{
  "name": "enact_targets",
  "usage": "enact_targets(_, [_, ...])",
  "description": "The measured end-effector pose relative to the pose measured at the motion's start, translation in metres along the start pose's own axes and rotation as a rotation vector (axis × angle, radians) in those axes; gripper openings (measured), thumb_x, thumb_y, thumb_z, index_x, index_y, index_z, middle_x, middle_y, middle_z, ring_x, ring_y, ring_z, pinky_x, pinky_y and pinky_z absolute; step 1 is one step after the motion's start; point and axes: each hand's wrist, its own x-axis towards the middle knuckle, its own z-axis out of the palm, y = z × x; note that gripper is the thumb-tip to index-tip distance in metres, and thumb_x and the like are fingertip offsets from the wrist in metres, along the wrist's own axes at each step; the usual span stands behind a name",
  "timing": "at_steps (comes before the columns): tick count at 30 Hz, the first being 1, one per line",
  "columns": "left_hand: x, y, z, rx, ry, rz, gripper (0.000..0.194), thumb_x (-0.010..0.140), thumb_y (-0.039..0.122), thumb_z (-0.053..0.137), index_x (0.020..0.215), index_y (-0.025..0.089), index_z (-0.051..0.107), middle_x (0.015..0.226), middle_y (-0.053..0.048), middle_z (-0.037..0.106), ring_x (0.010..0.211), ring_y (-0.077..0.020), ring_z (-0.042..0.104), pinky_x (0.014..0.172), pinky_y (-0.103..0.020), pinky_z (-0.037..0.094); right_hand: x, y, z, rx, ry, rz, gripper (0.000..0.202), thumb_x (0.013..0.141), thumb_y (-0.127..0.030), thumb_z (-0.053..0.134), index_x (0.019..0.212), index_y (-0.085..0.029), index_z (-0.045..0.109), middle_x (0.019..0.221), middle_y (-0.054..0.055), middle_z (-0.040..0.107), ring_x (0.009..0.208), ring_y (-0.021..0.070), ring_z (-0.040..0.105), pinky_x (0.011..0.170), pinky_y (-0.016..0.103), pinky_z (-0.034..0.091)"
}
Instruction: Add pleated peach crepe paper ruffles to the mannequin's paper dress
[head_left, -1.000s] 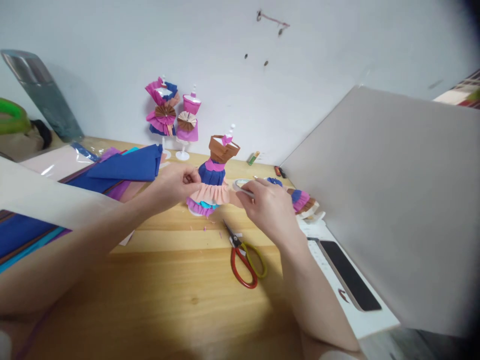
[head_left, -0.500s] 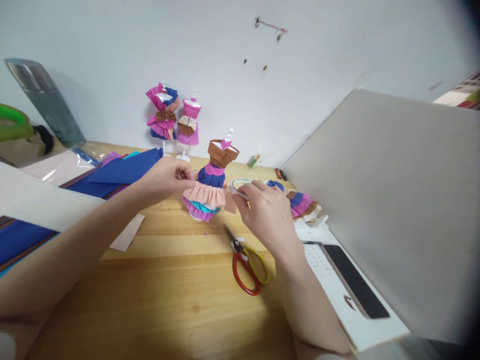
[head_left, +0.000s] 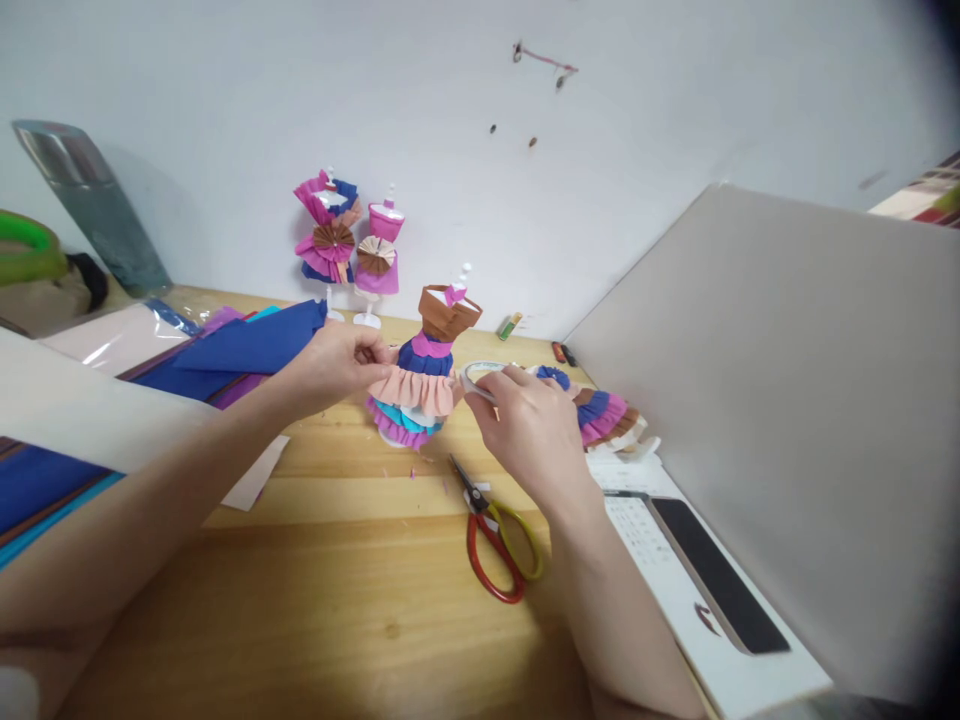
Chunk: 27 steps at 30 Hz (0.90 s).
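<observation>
Wrapping, I judge: peach ruffled paper strip across brown-and-blue paper-dressed mannequin on wooden table | left hand pinches strip's end | right hand grips white ring-shaped roll | next calls for level ruffle

Matt crinkled paper-like dress, smooth wooden tabletop, shiny metallic bottle cap, glossy scissor handles

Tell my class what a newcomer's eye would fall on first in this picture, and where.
Probably the small mannequin in a tiered, colourful dress, mid-picture, with the left hand at its peach ruffle and the right hand, holding a white ring-shaped roll, on its other side. Next, likely, the scissors with red and yellow handles, lying nearer the viewer, and two more dressed mannequins behind, to the left.
</observation>
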Motion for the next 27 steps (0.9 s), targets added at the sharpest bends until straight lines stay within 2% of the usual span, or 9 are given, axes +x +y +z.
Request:
enact_targets(7, [0.0,-0.004,0.001,-0.025,-0.019,0.015,0.018,0.065,0.033,0.06,0.062,0.015,0.06,0.061,0.0,0.061,0.061,-0.0113,0.055,0.057,-0.021,0.043,-0.004,0.001,-0.001,-0.017,-0.037,-0.007,0.018,0.092,-0.023,0.056,0.079,-0.017,0.067,0.08,0.007,0.069,0.072,0.0201,0.063,0.06,0.03,0.029])
enact_targets(12, [-0.002,-0.006,0.0,0.058,-0.049,0.027,0.014,0.066,0.028,0.057,0.061,0.015,0.057,0.059,0.001,0.057,0.06,-0.0102,0.051,0.056,-0.02,0.04,-0.01,-0.001,-0.008,-0.013,-0.11,-0.057,0.018,0.092,-0.022,0.058,0.078,-0.017,0.067,0.076,0.007,0.069,0.07,0.0213,0.064,0.061,0.032,0.031])
enact_targets(16, [-0.003,-0.004,0.0,0.087,-0.061,0.034,0.013,0.068,0.026,0.057,0.061,0.015,0.058,0.059,0.001,0.058,0.061,-0.0106,0.052,0.056,-0.02,0.039,-0.012,-0.002,-0.012,-0.023,-0.099,-0.078,0.018,0.091,-0.021,0.059,0.074,-0.018,0.066,0.074,0.006,0.068,0.068,0.0215,0.063,0.062,0.032,0.031])
enact_targets(21, [-0.001,-0.008,0.004,0.137,0.013,0.093,0.013,0.071,0.023,0.058,0.061,0.015,0.058,0.06,0.001,0.06,0.062,-0.0112,0.054,0.059,-0.021,0.04,-0.013,0.0,-0.011,-0.039,-0.04,-0.092,0.017,0.09,-0.021,0.06,0.075,-0.018,0.066,0.071,0.005,0.066,0.066,0.0209,0.061,0.063,0.032,0.031])
enact_targets(27, [-0.002,-0.013,0.008,0.156,0.091,0.167,0.011,0.074,0.022,0.058,0.066,0.015,0.06,0.064,0.001,0.061,0.061,-0.0104,0.053,0.058,-0.021,0.039,-0.013,0.002,-0.009,-0.034,-0.036,-0.073,0.017,0.09,-0.023,0.061,0.075,-0.017,0.067,0.072,0.004,0.067,0.064,0.0185,0.06,0.063,0.031,0.03])
